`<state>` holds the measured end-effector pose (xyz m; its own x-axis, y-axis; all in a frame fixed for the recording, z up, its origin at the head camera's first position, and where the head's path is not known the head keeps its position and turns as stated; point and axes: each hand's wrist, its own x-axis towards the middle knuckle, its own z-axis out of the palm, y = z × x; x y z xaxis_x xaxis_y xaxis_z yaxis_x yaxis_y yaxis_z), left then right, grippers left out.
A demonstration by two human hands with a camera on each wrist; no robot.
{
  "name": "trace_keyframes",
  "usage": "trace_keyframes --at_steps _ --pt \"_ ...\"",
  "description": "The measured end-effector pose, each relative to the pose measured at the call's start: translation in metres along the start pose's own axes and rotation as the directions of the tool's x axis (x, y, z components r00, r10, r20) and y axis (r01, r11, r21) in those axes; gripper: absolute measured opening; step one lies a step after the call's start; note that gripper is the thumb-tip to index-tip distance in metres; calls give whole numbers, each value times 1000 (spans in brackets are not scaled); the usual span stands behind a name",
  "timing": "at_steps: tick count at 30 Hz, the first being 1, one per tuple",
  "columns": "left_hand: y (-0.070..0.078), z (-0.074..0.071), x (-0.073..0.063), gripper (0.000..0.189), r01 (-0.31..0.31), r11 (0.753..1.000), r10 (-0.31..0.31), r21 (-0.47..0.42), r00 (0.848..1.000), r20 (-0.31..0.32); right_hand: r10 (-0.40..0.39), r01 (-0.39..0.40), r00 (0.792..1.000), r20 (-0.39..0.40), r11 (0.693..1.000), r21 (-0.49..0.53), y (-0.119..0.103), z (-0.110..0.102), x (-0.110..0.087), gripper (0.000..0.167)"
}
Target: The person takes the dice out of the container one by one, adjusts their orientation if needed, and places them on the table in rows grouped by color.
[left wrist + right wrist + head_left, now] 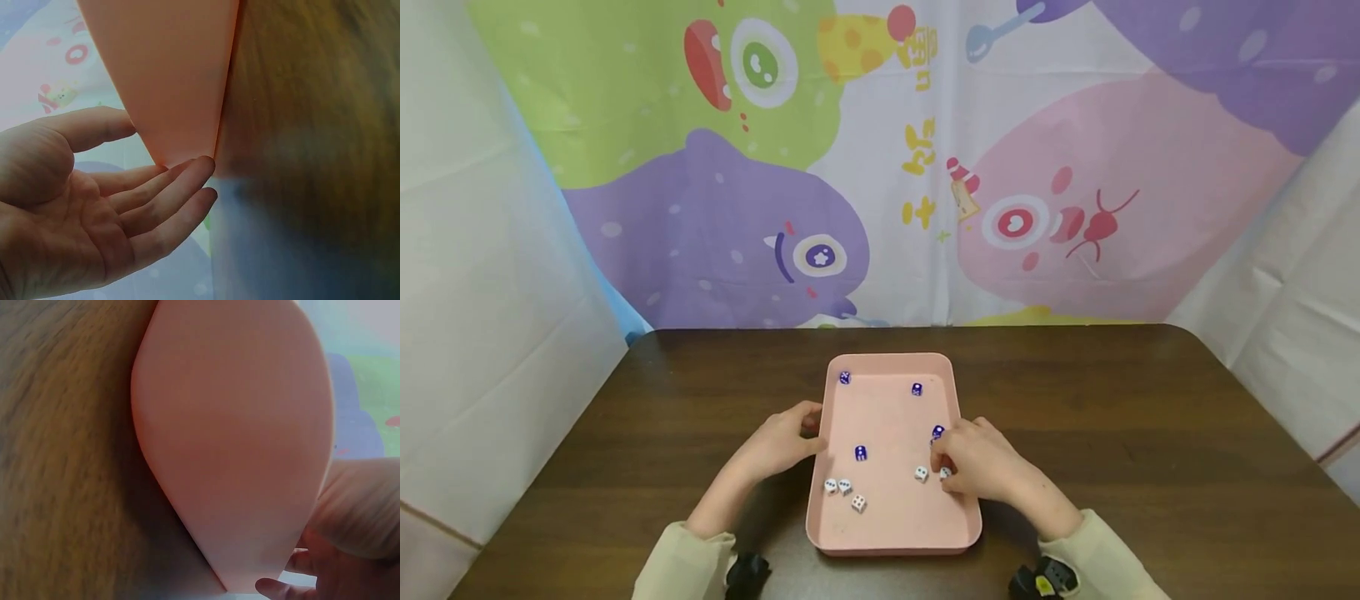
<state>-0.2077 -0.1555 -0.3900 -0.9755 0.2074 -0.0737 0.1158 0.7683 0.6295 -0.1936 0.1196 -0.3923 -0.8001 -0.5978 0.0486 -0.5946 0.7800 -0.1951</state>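
Note:
A pink tray [891, 533] holds small blue and white dice. My left hand [782, 442] rests its fingers against the tray's left side; in the left wrist view, the left hand [94, 206] has its fingers stretched along the tray's outer wall. Reaching over the right rim, my right hand [985, 462] pinches a white die [945, 473] between thumb and bent finger, the die partly hidden. Just left of it lies another white die [921, 473]. A blue die [937, 432] sits beside the knuckles. The right wrist view catches the right hand [337, 562] only partly, beside the wall.
In the tray's left part are a blue die [861, 452] and white dice, one [858, 503] nearest the front. Two more blue dice, at left [845, 377] and right [917, 389], lie toward the far end. The tray stands on a dark wooden table [700, 367] before a cartoon curtain [910, 275].

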Motion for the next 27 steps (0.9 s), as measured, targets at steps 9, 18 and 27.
trace_keyframes --at_steps 9,18,27 --pt "0 3 0 48 0 999 0 -40 1000 7 -12 13 1000 -15 1000 3 2 -1 -1 11" --pt "1 3 -1 52 -22 998 24 -58 999 26 -30 31 997 -69 999 14 3 2 0 9" --pt "1 2 -3 52 -34 998 36 -55 998 43 -28 40 988 -152 996 74 6 0 0 12"
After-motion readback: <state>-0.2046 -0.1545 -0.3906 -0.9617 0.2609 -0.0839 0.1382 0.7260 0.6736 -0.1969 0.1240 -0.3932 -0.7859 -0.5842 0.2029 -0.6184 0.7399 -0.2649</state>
